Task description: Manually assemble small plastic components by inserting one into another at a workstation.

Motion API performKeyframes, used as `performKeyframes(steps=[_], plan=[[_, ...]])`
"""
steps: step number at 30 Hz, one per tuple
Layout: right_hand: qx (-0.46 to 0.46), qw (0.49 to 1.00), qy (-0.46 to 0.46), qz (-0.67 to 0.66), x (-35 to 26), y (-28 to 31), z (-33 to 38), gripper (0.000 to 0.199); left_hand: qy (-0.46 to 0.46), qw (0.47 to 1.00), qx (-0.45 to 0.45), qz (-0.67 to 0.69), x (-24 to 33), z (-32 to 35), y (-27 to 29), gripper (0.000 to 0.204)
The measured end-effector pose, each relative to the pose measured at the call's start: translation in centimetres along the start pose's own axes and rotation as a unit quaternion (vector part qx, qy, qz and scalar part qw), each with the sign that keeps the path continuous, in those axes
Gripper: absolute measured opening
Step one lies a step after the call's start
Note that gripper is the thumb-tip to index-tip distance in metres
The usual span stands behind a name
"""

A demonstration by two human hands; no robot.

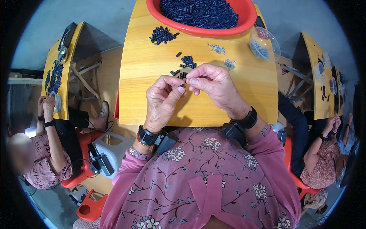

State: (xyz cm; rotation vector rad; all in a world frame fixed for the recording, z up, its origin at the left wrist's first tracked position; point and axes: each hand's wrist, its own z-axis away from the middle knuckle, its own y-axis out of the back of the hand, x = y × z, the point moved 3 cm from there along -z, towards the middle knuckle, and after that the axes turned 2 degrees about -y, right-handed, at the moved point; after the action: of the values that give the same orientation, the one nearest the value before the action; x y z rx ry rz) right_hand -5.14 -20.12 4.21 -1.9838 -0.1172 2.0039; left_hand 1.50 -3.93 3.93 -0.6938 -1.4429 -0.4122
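yellow worktop (244, 95), red basin (248, 17) of dark parts at far edge | left hand (162, 101) and right hand (215, 86) pinching one small dark part (186, 82) between fingertips, raised above loose dark pieces (185, 65) kept within reach

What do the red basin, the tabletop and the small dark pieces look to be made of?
Red basin: likely moulded plastic, smooth with a slight sheen on the rim. Tabletop: wood or wood-look laminate, yellow, visible grain, glossy finish. Small dark pieces: probably plastic, dark blue-black and matte; too small to be sure.
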Motion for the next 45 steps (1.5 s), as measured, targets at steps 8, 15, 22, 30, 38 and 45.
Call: performKeyframes(steps=[8, 15, 22, 30, 38, 45], plan=[[-0.001, 0.992, -0.026, -0.121, 0.6, 0.1, 0.3, 0.012, 0.006, 0.998, 0.008, 0.064, -0.2, -0.2, -0.2, 0.012], [-0.001, 0.999, 0.016, -0.034, 0.0, 0.0, 0.1, 0.008, 0.028, 0.997, 0.004, 0.078, -0.5, -0.3, -0.4, 0.012], [-0.013, 0.997, 0.054, 0.050, 0.5, -0.2, 0.3, 0.007, 0.041, 0.997, 0.008, 0.065, -0.9, 0.1, -0.3, 0.013], [-0.002, 0.974, 0.125, 0.191, -0.4, -0.6, 1.0, 0.006, 0.055, 0.996, 0.010, 0.063, -1.2, 0.3, -0.5, 0.010], [-0.038, 0.998, 0.009, 0.057, 0.5, -0.5, 0.9, 0.006, 0.050, 0.998, -0.008, 0.034, -0.4, 0.3, -0.2, 0.011], [-0.021, 0.996, -0.026, -0.087, 2.8, -0.1, 1.4, 0.010, -0.038, 0.975, -0.040, -0.217, 3.3, -1.0, -1.3, 0.010]])
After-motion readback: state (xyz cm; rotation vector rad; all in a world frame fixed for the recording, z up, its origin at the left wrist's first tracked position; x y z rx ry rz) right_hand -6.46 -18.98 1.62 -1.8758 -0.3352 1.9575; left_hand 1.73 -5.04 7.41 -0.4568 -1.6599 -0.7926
